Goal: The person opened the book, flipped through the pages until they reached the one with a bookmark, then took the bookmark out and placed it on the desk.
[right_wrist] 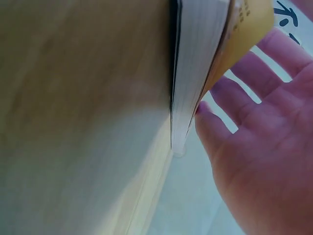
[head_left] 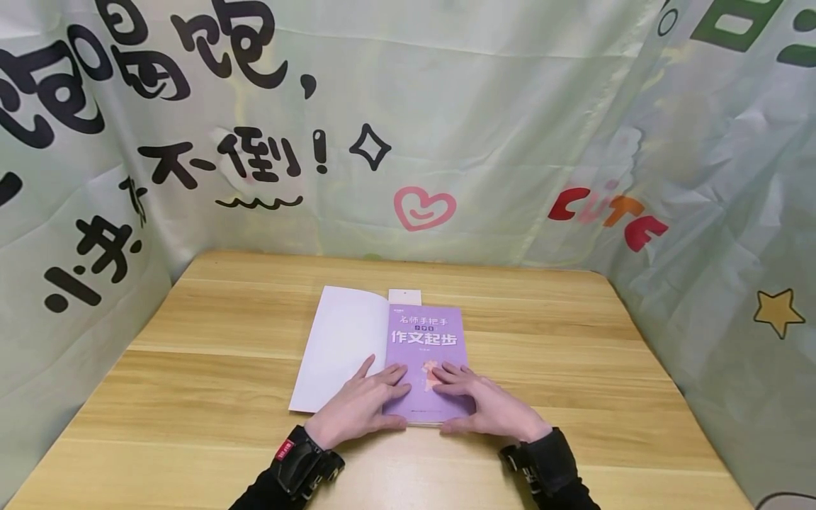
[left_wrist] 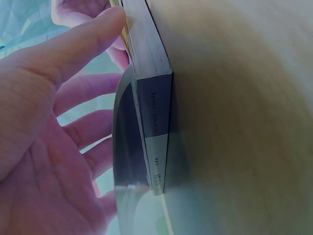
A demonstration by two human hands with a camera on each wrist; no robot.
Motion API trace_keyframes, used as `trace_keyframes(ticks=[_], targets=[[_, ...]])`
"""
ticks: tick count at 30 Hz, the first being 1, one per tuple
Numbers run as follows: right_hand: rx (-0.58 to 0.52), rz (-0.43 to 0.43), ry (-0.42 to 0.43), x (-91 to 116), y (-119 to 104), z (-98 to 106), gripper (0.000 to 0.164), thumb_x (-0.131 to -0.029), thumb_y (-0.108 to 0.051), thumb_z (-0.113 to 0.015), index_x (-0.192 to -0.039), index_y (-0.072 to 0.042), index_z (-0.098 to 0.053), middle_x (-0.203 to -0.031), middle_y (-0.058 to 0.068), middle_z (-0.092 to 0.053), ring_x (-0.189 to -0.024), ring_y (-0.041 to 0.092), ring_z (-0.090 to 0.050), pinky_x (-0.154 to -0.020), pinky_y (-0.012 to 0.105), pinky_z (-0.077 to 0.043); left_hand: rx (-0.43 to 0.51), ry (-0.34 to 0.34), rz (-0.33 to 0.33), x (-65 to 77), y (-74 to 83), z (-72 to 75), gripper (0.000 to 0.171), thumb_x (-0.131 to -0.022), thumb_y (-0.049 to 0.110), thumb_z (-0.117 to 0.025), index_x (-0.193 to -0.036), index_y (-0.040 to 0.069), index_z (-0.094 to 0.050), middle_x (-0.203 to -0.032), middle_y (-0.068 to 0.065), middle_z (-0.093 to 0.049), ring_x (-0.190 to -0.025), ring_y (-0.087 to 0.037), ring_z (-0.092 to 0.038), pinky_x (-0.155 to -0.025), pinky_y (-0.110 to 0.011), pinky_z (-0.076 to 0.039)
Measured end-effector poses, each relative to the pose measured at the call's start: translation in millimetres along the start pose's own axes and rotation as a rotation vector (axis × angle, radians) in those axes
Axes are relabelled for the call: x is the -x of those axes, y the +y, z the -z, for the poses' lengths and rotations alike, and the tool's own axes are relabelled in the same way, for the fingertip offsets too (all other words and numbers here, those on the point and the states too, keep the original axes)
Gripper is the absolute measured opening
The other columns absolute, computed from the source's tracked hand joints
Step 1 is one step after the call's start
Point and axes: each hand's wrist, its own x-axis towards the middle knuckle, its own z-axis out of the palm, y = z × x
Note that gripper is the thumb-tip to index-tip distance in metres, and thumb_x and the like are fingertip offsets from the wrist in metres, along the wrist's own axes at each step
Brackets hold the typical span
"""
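A pale printed cloth (head_left: 484,106) hangs behind the book (head_left: 417,358); a wooden desk (head_left: 542,319) lies beneath it. The book is open, a white leaf (head_left: 344,340) to its left. The left hand (head_left: 360,404) and right hand (head_left: 494,404) rest on its lower half, fingers spread, gripping nothing. A white card (head_left: 404,297) shows past its top edge.

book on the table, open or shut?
Open. In the head view, a white leaf spreads out to the left, beside the purple printed page that faces up.
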Motion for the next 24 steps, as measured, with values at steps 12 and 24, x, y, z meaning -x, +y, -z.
trace_keyframes(ticks=[12, 24], targets=[[-0.042, -0.018, 0.025, 4.5, 1.6, 2.5, 0.045, -0.081, -0.038, -0.073, -0.115, -0.009, -0.071, -0.143, 0.006, -0.048, -0.136, 0.037, -0.028, -0.105, 0.071, -0.02, 0.007, 0.002, -0.007, -0.1, 1.4, 2.1, 0.054, -0.083, 0.046, -0.066, -0.122, 0.008, -0.066, -0.138, -0.016, -0.051, -0.131, -0.027, -0.041, -0.112, -0.062, -0.016], [-0.109, 0.055, 0.076, 8.8, 4.7, 5.0, 0.026, -0.084, -0.017, -0.071, -0.109, -0.009, -0.073, -0.124, 0.011, -0.064, -0.131, 0.043, -0.034, -0.107, 0.068, -0.02, -0.027, 0.047, -0.028, -1.2, 5.9, 3.0, 0.041, -0.082, 0.039, -0.07, -0.112, 0.011, -0.072, -0.125, -0.009, -0.064, -0.123, -0.028, -0.051, -0.108, -0.066, -0.024]])
